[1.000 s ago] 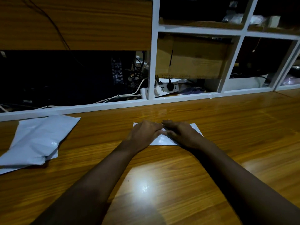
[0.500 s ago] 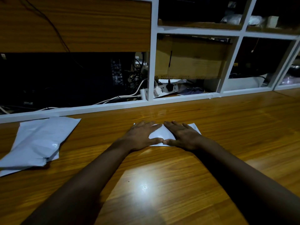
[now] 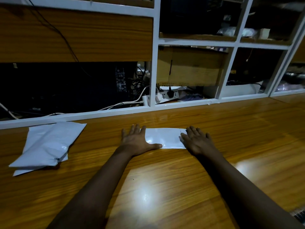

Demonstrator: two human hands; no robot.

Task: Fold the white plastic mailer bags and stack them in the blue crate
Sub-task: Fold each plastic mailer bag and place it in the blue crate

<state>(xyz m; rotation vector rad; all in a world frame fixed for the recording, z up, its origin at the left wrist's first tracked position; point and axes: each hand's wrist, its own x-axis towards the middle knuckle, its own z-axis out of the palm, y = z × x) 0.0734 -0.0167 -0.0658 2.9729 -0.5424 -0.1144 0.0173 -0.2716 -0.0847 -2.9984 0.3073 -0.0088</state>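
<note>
Mailer bag (image 3: 165, 138), folded into a flat white strip, lay on the wooden bench (image 3: 165, 187) close to its far edge, about midway along. The left hand (image 3: 137, 140) pressed flat on the strip's left end, fingers straight and spread, thumb stretched along the near edge. The right hand (image 3: 197, 141) lay flat on the right end, fingers spread too. Over by the far left corner, a loose pile of white bags (image 3: 46, 144) sat well apart. Behind the far edge stood white shelving (image 3: 153, 63), a power strip (image 3: 166, 95) inside.
</note>
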